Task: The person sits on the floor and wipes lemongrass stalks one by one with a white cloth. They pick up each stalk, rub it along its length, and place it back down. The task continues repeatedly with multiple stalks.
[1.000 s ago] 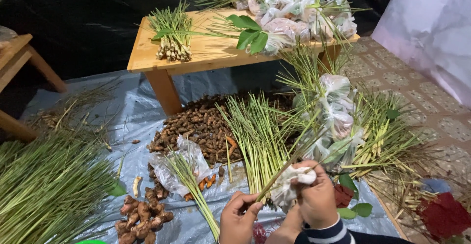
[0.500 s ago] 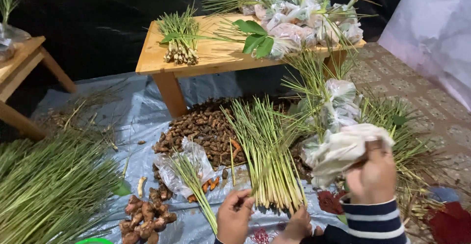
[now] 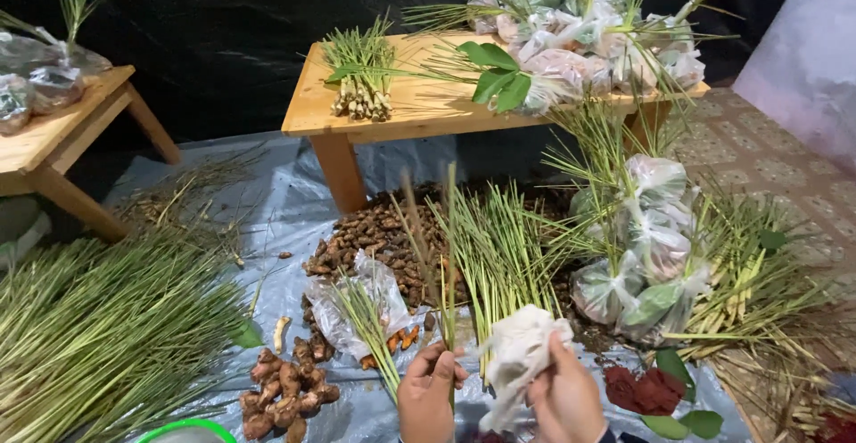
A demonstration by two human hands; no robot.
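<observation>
My right hand (image 3: 563,397) grips a crumpled white plastic bag (image 3: 520,354) at the bottom centre. My left hand (image 3: 428,391) sits just left of it and holds a few thin green lemongrass stalks (image 3: 446,265) upright between its fingers. A fan of lemongrass stalks (image 3: 499,247) lies on the grey tarp (image 3: 294,211) right behind both hands. To the left of my left hand lies a clear bag with stalks and orange pieces (image 3: 361,314), and ginger roots (image 3: 283,388) lie beside it.
A low wooden table (image 3: 419,104) at the back holds a lemongrass bundle (image 3: 361,73), green leaves and filled bags (image 3: 580,33). More filled bags (image 3: 651,256) stand at right. A big lemongrass heap (image 3: 98,327) covers the left. Brown roots (image 3: 374,242) are piled centre. A second table (image 3: 62,140) stands far left.
My right hand brought the white bag down from the right to the centre in front of me. My left hand rose a little and now holds stalks upright.
</observation>
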